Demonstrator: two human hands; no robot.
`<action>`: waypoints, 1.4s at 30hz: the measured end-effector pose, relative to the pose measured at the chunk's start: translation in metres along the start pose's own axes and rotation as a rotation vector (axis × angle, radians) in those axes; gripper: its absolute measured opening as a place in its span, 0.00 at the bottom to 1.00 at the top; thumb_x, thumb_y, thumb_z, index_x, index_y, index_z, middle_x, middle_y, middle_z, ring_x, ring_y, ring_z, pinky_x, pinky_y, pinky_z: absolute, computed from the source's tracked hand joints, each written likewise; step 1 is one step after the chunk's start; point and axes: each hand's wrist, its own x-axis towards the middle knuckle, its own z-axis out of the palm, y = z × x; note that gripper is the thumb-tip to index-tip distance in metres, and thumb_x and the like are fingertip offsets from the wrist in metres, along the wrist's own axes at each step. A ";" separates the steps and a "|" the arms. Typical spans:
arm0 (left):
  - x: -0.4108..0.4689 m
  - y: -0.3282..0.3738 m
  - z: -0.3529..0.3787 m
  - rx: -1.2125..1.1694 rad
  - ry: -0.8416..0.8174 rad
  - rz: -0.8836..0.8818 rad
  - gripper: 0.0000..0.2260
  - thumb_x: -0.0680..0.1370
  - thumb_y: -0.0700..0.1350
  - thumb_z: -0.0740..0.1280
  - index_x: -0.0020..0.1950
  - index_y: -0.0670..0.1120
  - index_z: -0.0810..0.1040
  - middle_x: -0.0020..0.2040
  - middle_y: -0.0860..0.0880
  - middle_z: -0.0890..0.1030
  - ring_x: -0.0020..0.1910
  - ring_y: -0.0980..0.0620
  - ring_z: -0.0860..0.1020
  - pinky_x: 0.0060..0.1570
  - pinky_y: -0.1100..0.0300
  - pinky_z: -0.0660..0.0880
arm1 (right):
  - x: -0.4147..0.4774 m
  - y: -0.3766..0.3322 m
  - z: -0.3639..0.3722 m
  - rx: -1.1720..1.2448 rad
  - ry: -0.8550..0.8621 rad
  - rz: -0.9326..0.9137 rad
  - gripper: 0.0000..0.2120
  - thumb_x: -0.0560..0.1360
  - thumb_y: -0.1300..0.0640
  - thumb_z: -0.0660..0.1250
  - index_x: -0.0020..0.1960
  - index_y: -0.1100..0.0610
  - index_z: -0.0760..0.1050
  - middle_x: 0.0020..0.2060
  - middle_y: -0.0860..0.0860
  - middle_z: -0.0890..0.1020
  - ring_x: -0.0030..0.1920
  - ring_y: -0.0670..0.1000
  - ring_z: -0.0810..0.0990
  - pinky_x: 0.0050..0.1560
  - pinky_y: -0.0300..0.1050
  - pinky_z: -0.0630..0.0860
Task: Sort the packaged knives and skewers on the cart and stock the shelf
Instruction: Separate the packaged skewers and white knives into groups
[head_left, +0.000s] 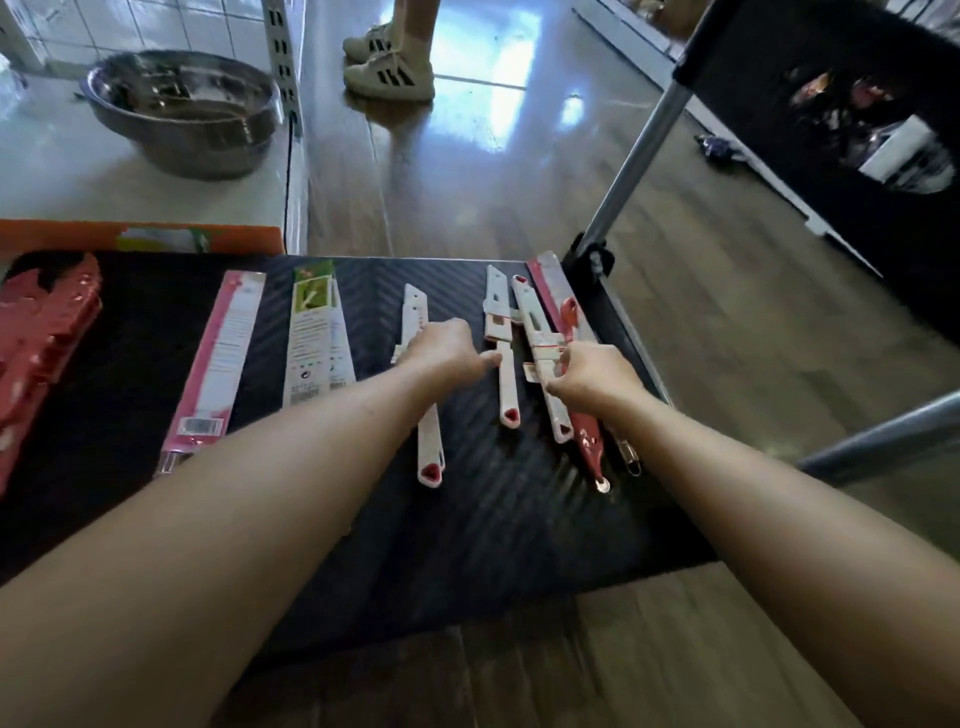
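- Cart deck (493, 545): black, ribbed.
- Far left: stack of red packs (41, 332).
- Then a pink knife box (218, 364) and a green-and-white pack (317, 338).
- Centre: first white knife (430, 447), second white knife (506, 389), third white knife (553, 410), roughly parallel.
- Right edge: red-handled knife pack (584, 431), touching the third.

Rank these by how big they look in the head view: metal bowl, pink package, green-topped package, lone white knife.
1. metal bowl, though farthest away.
2. pink package.
3. green-topped package and lone white knife: unsure; the knife looks longer but thinner, and lies partly under the left hand.
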 end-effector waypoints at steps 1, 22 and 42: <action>0.002 0.003 0.006 0.023 -0.002 0.000 0.21 0.77 0.57 0.63 0.59 0.42 0.74 0.58 0.42 0.78 0.55 0.43 0.77 0.51 0.53 0.75 | 0.001 0.005 0.001 -0.003 -0.013 0.017 0.12 0.75 0.53 0.61 0.54 0.57 0.76 0.57 0.56 0.79 0.58 0.59 0.77 0.51 0.46 0.73; 0.017 0.031 0.051 -0.023 0.133 -0.057 0.23 0.72 0.49 0.72 0.62 0.39 0.71 0.60 0.39 0.77 0.60 0.40 0.76 0.53 0.51 0.74 | 0.010 0.003 0.016 -0.102 0.064 -0.167 0.20 0.76 0.54 0.66 0.63 0.64 0.70 0.61 0.60 0.76 0.62 0.61 0.75 0.56 0.50 0.73; -0.011 -0.049 -0.035 -0.764 -0.038 -0.233 0.09 0.78 0.35 0.64 0.56 0.32 0.76 0.48 0.38 0.80 0.41 0.45 0.80 0.38 0.55 0.81 | 0.003 -0.036 0.003 0.331 -0.086 0.012 0.14 0.77 0.55 0.60 0.50 0.62 0.80 0.46 0.58 0.83 0.45 0.57 0.82 0.40 0.45 0.79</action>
